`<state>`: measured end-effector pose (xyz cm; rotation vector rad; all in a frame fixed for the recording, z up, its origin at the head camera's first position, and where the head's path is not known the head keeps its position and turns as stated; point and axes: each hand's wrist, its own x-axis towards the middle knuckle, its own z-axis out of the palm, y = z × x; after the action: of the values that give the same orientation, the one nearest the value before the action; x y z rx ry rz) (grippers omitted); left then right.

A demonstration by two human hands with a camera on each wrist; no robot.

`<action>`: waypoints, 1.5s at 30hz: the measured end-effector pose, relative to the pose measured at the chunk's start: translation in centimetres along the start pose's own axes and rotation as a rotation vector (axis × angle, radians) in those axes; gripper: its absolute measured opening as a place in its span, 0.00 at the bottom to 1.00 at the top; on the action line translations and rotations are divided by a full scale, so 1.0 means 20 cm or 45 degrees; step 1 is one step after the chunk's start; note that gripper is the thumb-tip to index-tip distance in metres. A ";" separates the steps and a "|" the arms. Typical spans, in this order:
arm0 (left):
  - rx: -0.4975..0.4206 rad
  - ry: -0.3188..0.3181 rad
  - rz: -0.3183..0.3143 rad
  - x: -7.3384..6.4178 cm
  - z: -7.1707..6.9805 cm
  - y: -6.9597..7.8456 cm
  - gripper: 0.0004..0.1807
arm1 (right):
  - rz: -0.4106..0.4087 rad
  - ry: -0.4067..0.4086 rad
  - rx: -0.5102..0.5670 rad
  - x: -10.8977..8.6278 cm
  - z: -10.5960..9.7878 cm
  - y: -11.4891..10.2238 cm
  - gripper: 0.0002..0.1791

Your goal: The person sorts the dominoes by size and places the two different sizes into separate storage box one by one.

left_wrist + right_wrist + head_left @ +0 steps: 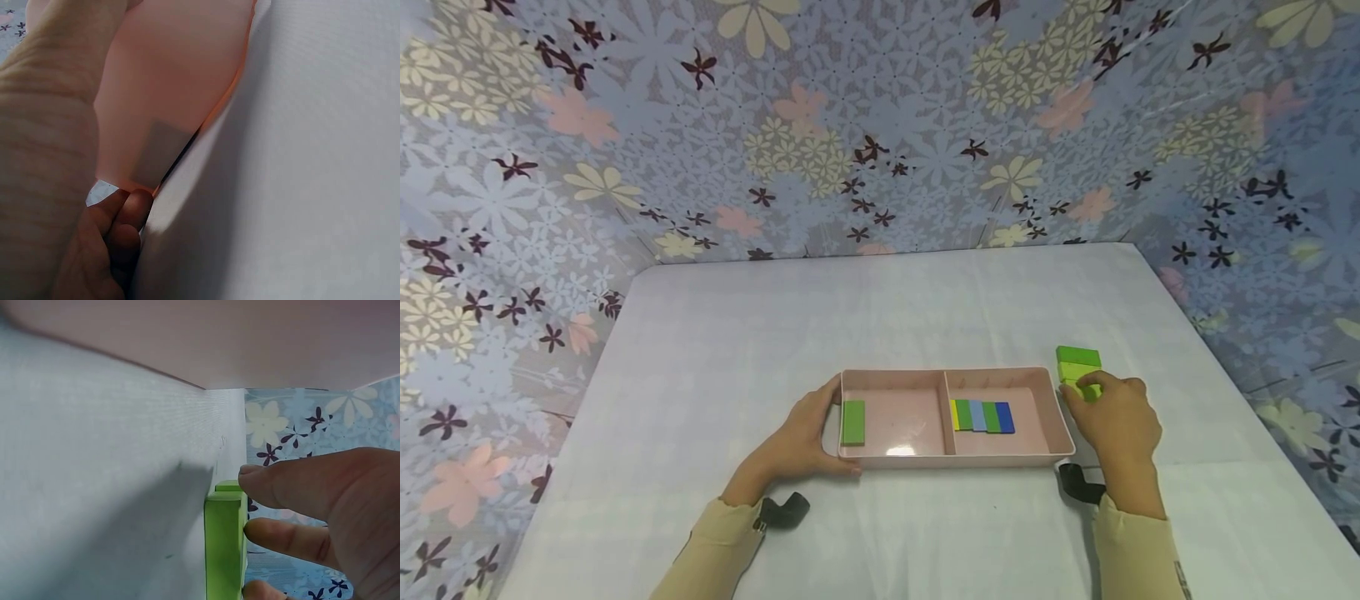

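My left hand (802, 433) grips the left end of a pink two-compartment tray (898, 461), thumb along the near side and fingers at the far corner. In the left wrist view, fingertips (139, 203) curl against the tray's lower edge. To the right of the tray, my right hand (1116, 421) touches the light green blocks (1078, 370) from above with thumb and fingers. The right wrist view shows fairly straight fingers on the top of a green block (223, 550). A darker green block (1078, 356) lies at the far end of that group.
One green block (853, 423) stands in the left compartment against its end wall. A row of several yellow, green, light blue and dark blue blocks (983, 417) lies in the right compartment beside the divider (949, 412). Beneath is a white-covered table (850, 317), with flowered cloth (880, 125) behind.
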<state>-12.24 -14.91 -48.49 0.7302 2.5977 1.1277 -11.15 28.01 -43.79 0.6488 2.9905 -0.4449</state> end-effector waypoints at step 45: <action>-0.014 0.009 0.014 0.00 0.00 0.00 0.74 | 0.079 0.187 0.160 -0.02 -0.03 -0.03 0.36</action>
<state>-12.28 -14.90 -48.59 0.7398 2.5943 1.1489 -10.98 27.59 -42.93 0.8170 3.0879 -0.6113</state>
